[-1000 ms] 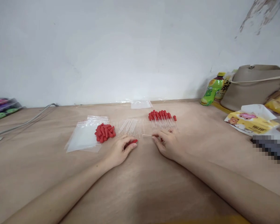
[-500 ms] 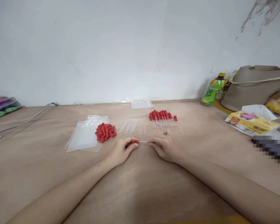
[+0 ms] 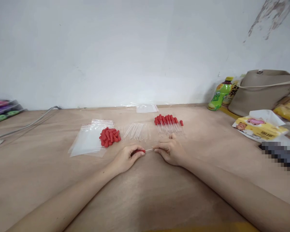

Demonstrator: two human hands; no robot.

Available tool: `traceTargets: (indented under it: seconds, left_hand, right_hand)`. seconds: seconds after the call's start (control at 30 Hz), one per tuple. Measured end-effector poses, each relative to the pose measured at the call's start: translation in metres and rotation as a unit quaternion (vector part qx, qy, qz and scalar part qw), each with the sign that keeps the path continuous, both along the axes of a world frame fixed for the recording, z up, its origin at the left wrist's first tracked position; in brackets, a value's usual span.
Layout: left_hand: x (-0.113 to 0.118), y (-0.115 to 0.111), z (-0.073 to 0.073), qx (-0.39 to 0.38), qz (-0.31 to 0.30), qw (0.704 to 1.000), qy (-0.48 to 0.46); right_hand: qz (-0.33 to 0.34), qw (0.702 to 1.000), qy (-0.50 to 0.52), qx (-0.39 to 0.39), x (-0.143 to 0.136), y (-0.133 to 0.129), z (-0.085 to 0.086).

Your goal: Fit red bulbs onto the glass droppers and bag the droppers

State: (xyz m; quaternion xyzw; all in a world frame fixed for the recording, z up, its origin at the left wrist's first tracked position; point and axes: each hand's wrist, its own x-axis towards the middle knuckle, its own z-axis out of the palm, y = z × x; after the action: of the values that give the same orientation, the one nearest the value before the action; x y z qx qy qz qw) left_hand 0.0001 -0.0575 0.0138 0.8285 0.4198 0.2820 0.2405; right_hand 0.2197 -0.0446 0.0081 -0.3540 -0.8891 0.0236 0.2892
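My left hand [image 3: 128, 158] is closed around a red rubber dropper bulb [image 3: 142, 151], of which mostly the open end shows. A thin clear dropper tube [image 3: 149, 150] spans the gap between my hands; my right hand [image 3: 170, 150] pinches its other end. The tube meets the bulb's mouth, but how deep it sits inside is too small to tell. Beyond my left hand is a pile of red bulbs [image 3: 109, 137]. Loose clear tubes [image 3: 135, 131] lie to the right of that pile. Past my right hand, several droppers with red bulbs fitted [image 3: 168, 124] lie in a row.
Clear zip bags [image 3: 87, 141] lie left of the bulb pile, and another bag [image 3: 147, 109] lies by the wall. At the right are a green drink bottle [image 3: 219, 95], a grey bag [image 3: 252, 93], a tissue pack [image 3: 259, 127] and a blurred dark object [image 3: 281, 158]. A cable [image 3: 36, 121] runs at left.
My left hand has moved slightly toward me and to the right with the bulb. The tube now slants a little, rising toward my right hand. Both hands keep their holds.
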Motion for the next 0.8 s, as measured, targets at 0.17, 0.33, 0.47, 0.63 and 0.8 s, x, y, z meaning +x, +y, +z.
traceTargets:
  seconds: [0.17,0.33,0.47,0.63,0.8]
  left_hand:
    - [0.0013,-0.0013,-0.0019,0.062,0.030,0.997,0.024]
    - [-0.0010,-0.0016,-0.0011,0.054,0.022,0.998,-0.011]
    - [-0.0024,-0.0024,-0.0007,0.033,0.047,0.997,-0.051]
    - [-0.0010,-0.0018,-0.0046,-0.020,0.046,0.996,-0.070]
    - [0.0019,-0.0010,-0.0082,-0.088,0.036,0.988,-0.120]
  right_hand:
    - [-0.033,0.997,-0.013,0.067,-0.0059,-0.0048,-0.0056]
    - [0.005,0.999,0.024,0.049,-0.0046,-0.0025,-0.0092]
    - [0.024,0.999,0.039,0.012,-0.0009,0.0001,-0.0106]
    - [0.021,0.999,0.033,0.037,-0.0025,-0.0009,-0.0096]
    - [-0.006,0.997,0.049,0.051,-0.0074,-0.0051,-0.0082]
